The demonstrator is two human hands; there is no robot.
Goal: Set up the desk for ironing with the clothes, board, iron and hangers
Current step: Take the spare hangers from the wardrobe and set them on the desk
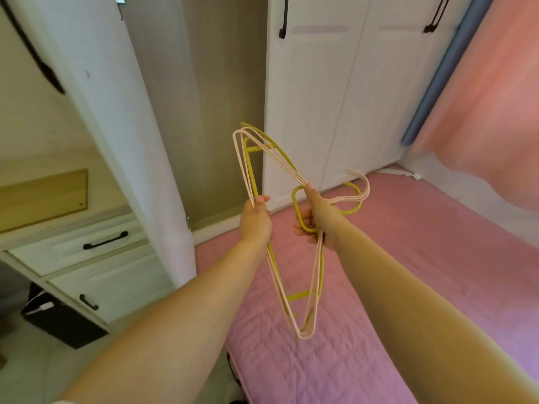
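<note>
Head view: both hands hold a bundle of hangers [291, 258], pink and yellow, in the air over a pink bed [393, 258]. Left hand [255, 220] grips the bundle's bars; right hand [318, 220] grips near the hooks. White wardrobe [335, 97] behind.

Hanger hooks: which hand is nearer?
Right. The right hand grips the bundle of hangers by the neck, just beside the hooks. The left hand holds the bottom bars on the opposite side, farther from the hooks.
</note>
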